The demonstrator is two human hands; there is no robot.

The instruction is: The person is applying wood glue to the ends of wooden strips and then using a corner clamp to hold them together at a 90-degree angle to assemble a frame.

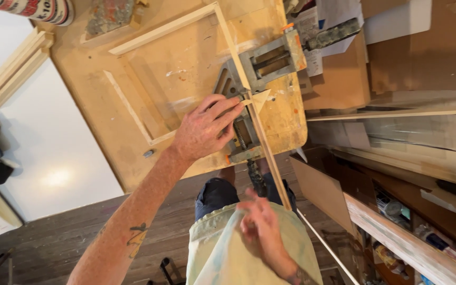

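Two bare hands work around a metal corner clamp (249, 84) fixed near the edge of a worn plywood workbench (106, 126). Left hand (207, 126) lies flat with fingers spread just beside the clamp, pressing down on the end of a thin wooden strip (159, 138) where it meets the clamp's corner. Right hand (262, 224) is well below the clamp, off the bench edge and in front of the person's pale apron (222, 248); it is blurred, its fingers loosely curled close to the lower end of a long wooden moulding strip (267, 153), and I cannot tell whether it grips the strip. That strip runs up through the clamp and on past it to the far corner of a light wooden frame (164, 29) lying on the bench. Beyond the clamp, papers (317, 21) lie on the bench's far side.
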